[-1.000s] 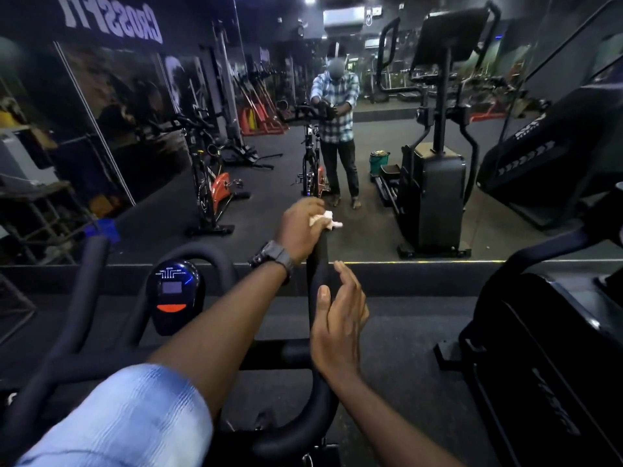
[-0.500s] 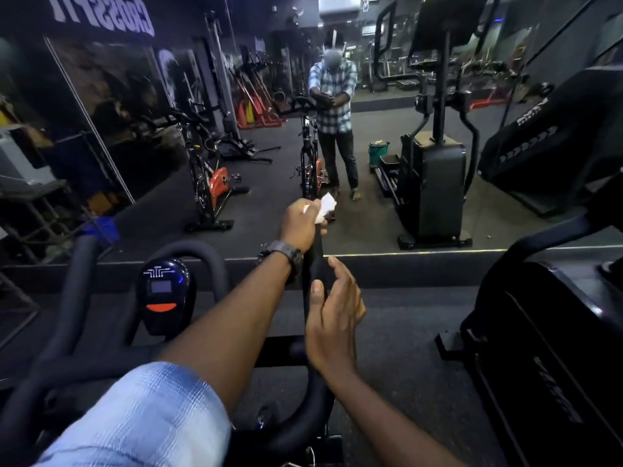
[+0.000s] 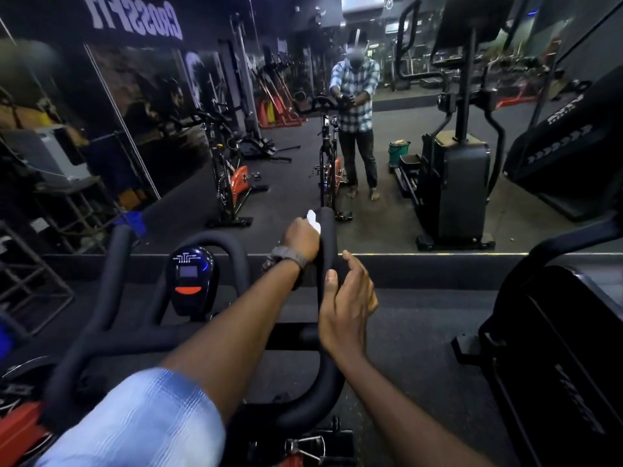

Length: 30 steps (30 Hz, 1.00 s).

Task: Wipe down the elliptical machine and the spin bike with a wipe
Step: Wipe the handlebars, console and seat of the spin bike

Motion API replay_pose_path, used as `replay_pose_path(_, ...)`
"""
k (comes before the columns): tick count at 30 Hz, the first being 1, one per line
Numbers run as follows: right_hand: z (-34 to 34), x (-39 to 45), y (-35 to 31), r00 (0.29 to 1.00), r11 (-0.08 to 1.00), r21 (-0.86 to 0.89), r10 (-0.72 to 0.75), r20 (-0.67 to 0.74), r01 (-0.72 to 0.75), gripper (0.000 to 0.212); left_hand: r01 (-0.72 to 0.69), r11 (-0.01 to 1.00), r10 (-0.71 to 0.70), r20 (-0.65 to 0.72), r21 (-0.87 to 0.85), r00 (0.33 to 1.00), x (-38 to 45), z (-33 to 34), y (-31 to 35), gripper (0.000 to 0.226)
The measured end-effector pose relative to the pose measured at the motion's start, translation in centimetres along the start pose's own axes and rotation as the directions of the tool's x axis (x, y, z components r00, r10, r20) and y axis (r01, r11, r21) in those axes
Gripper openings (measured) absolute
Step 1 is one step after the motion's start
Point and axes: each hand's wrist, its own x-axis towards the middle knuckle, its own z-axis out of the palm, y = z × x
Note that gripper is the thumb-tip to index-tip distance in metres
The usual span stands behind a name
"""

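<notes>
Mirrored gym wall ahead reflects one person and two spin bikes. One black padded spin bike handlebar stands in front, one oval console at its centre. Left hand clutches one white wipe against the bar's right tip; right hand hangs loose, fingers relaxed, just beside the bar.

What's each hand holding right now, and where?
Left hand grips the white wipe against the handlebar's right prong near its tip. Right hand is open beside the prong, holding nothing.
</notes>
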Motion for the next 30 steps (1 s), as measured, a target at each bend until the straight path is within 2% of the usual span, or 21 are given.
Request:
replay_pose_path(2, 0.1, 0.1, 0.2, 1.000, 1.000, 0.012, 0.013, 0.004, -0.013, 0.055, -0.132, 0.960, 0.126, 0.039, 0.245, 0.991, -2.4, 0.3, -1.7, 0.028)
replay_pose_path(4, 0.1, 0.1, 0.2, 0.999, 0.999, 0.016, 0.036, 0.006, -0.036, 0.055, -0.261, 0.881, 0.214, 0.161, 0.395, 0.964, -6.1, 0.3, -2.8, 0.028)
replay_pose_path(6, 0.0, 0.1, 0.3, 0.999, 0.999, 0.010, 0.050, 0.013, -0.050, 0.053, -0.427, 0.740, 0.343, 0.256, 0.519, 0.904, -10.1, -0.2, -3.8, 0.033)
replay_pose_path(8, 0.0, 0.0, 0.1, 0.999, 0.999, -0.001, 0.037, 0.022, -0.037, 0.053, -0.531, 0.584, 0.469, 0.278, 0.614, 0.838, -12.7, -0.8, -5.6, 0.036)
replay_pose_path(11, -0.2, -0.1, 0.0, 0.999, 1.000, -0.008, -0.012, 0.037, 0.013, 0.053, -0.625, 0.516, 0.607, 0.264, 0.587, 0.749, -12.9, -1.8, -8.8, 0.044)
replay_pose_path(15, -0.3, -0.5, -0.3, 0.968, 0.982, -0.030, -0.176, 0.181, 0.184, 0.047, -0.797, 0.308, 0.854, 0.218, 0.520, 0.472, -13.6, -2.9, -13.3, 0.026)
replay_pose_path(17, -0.2, -1.0, -0.4, 0.922, 0.944, -0.078, -0.292, 0.254, 0.320, 0.043, -0.781, 0.269, 0.888, 0.168, 0.563, 0.427, -13.5, -4.3, -15.6, 0.019)
replay_pose_path(18, -0.1, -1.1, -0.4, 0.901, 0.921, -0.106, -0.334, 0.276, 0.374, 0.041, -0.715, 0.289, 0.882, 0.114, 0.637, 0.458, -13.4, -5.2, -16.7, 0.015)
replay_pose_path(21, -0.1, -1.1, -0.7, 0.850, 0.859, -0.176, -0.409, 0.331, 0.482, 0.035, -0.438, 0.473, 0.778, -0.129, 0.764, 0.615, -13.0, -7.3, -18.4, 0.023)
replay_pose_path(22, 0.1, -1.1, -0.8, 0.805, 0.807, -0.206, -0.455, 0.381, 0.553, 0.034, -0.378, 0.510, 0.744, -0.175, 0.773, 0.645, -13.2, -7.3, -18.2, 0.026)
replay_pose_path(24, 0.9, -1.5, -1.1, 0.642, 0.672, -0.199, -0.512, 0.571, 0.713, 0.033, -0.390, 0.547, 0.725, -0.185, 0.741, 0.664, -13.7, -6.4, -17.0, 0.021)
replay_pose_path(25, 1.2, -1.9, -1.5, 0.579, 0.650, -0.184, -0.467, 0.668, 0.737, 0.034, -0.441, 0.547, 0.733, -0.151, 0.712, 0.664, -14.0, -5.6, -16.1, 0.017)
replay_pose_path(26, 1.3, -2.3, -2.0, 0.560, 0.667, -0.195, -0.390, 0.731, 0.719, 0.033, -0.484, 0.551, 0.733, -0.117, 0.680, 0.670, -14.3, -4.8, -15.3, 0.015)
replay_pose_path(28, 1.5, -2.7, -2.3, 0.598, 0.711, -0.247, -0.296, 0.744, 0.659, 0.029, -0.523, 0.553, 0.730, -0.074, 0.649, 0.679, -14.2, -4.4, -14.9, 0.018)
replay_pose_path(30, 1.2, -2.6, -2.3, 0.622, 0.759, -0.244, -0.258, 0.739, 0.604, 0.027, -0.555, 0.486, 0.765, -0.022, 0.675, 0.644, -14.1, -5.3, -16.4, 0.027)
